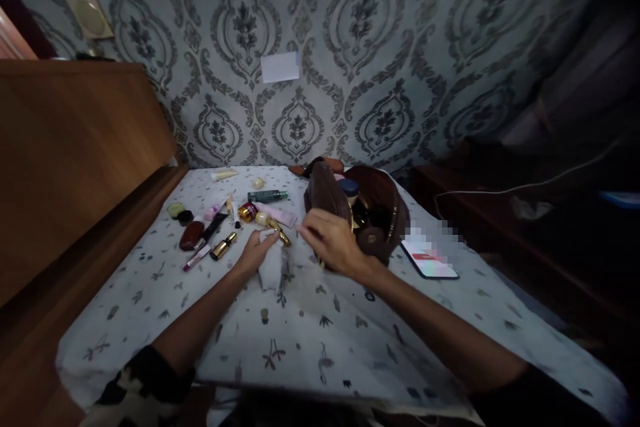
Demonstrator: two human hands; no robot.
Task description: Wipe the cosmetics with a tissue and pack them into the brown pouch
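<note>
Bunched in my left hand (255,252) is a white cloth (271,270), hanging toward the table. A small gold tube (281,235) sticks out at the fingertips; I cannot tell whether they grip it or it lies behind. My right hand (331,239) is closed, fingers curled together just in front of an open brown bag (325,190); anything in them is hidden. The bag holds a jar with a dark blue lid (349,185) and dark items. Left of my hands lie a gold-and-black lipstick (223,246), a brown case (192,235) and a pink tube (277,214).
Farther back are a green bottle (267,196), a cream tube (224,175) and a small round pale item (258,183). A lit phone (430,259) lies right of the bag. Wooden furniture (75,167) borders the left; patterned wall stands behind the table (300,347).
</note>
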